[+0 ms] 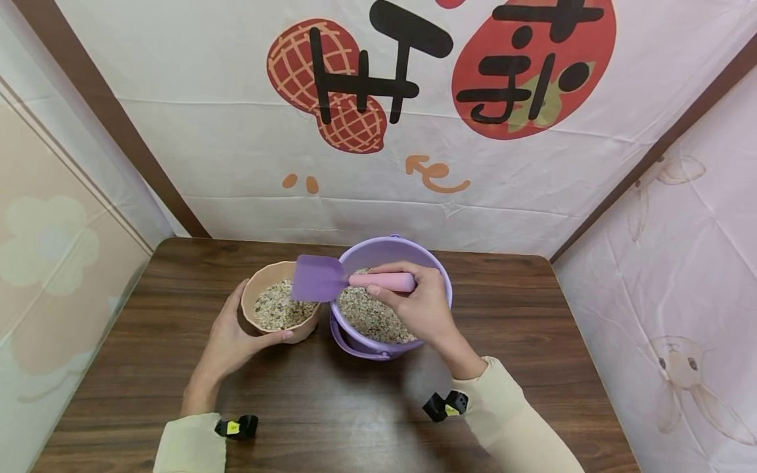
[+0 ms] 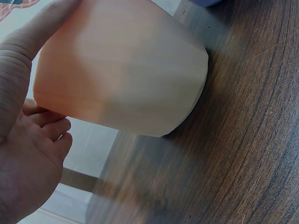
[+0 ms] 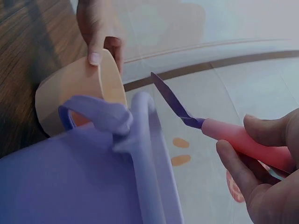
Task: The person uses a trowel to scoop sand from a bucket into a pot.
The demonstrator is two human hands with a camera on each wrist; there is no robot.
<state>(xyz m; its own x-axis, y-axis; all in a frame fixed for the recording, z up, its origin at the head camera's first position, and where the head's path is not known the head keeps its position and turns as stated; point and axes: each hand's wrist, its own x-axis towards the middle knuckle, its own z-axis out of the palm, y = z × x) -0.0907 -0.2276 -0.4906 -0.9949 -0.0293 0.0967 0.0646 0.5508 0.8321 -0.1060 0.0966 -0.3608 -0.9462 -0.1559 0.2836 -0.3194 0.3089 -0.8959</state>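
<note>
My left hand (image 1: 233, 345) grips a peach-coloured pot (image 1: 304, 332) with a wavy rim, thumb on the near side and fingers round the left. Mixed pale grains (image 1: 278, 310) lie inside it. In the left wrist view, the pot's smooth wall (image 2: 135, 74) fills the upper part. My right hand (image 1: 430, 309) holds a small shovel by its pink handle (image 1: 384, 282). Its flat purple blade (image 1: 319, 279) hovers over the pot's right side and the bucket's left rim. Below that hand stands a purple bucket (image 1: 390, 249) containing similar grains (image 1: 369, 318).
The bucket's handle (image 1: 357, 351) hangs down at its front, close beside the pot. Both containers stand toward the back of a dark wooden table (image 1: 331, 414). A printed cloth wall (image 1: 236, 131) rises behind, with more cloth (image 1: 668, 289) at the sides.
</note>
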